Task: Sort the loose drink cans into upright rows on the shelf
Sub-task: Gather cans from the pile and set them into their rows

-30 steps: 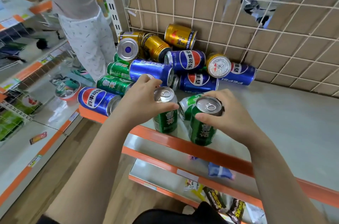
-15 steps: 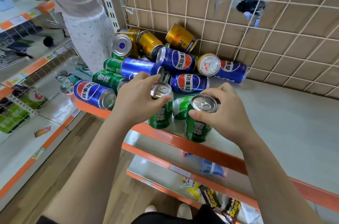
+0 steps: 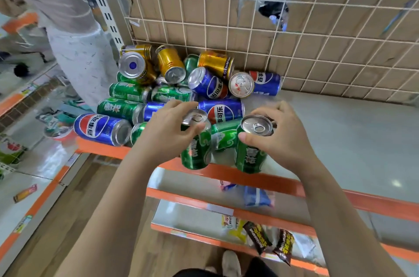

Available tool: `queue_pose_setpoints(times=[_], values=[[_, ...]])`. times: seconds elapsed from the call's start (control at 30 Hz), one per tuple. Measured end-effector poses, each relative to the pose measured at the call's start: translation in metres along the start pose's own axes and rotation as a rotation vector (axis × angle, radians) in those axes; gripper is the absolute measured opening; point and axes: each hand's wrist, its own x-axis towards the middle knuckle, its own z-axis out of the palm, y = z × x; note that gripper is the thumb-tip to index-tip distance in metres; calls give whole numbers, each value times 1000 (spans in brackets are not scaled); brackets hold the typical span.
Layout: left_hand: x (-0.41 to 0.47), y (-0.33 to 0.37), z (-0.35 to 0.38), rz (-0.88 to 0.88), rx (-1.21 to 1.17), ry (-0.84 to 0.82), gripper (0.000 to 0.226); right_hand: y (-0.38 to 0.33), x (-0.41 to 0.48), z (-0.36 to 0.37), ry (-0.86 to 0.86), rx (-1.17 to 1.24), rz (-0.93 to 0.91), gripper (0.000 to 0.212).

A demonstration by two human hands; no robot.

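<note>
My left hand (image 3: 167,131) grips the top of an upright green can (image 3: 195,152) near the shelf's orange front edge (image 3: 260,178). My right hand (image 3: 283,138) grips a second upright green can (image 3: 250,154) just to its right. Between them lies another green can (image 3: 223,134) on its side. Behind, a loose heap of blue cans (image 3: 223,110), green cans (image 3: 120,107) and gold cans (image 3: 171,63) lies tumbled against the wire grid back. One blue can (image 3: 102,128) lies at the shelf's front left corner.
The grey shelf surface (image 3: 351,140) stretches to the right of the heap. A cardboard-backed wire grid (image 3: 294,45) closes the back. A person in light clothes (image 3: 74,33) stands at the left. Lower shelves hold snack packets (image 3: 258,236).
Both hands keep their hold on the two green cans. The cans have shifted slightly forward toward the front edge, and the left one now tilts a little.
</note>
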Motion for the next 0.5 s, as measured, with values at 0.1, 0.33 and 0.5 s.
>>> queue_pose_setpoints(times=[0.1, 0.33, 0.5], values=[[-1, -3, 0, 17, -41, -19, 47, -3, -4, 1, 33, 47, 30, 42], [-2, 1, 0, 83, -75, -46, 45, -7, -20, -2, 60, 63, 52, 35], [-7, 14, -3, 127, -32, -59, 43, -5, -32, -12, 82, 60, 80, 40]])
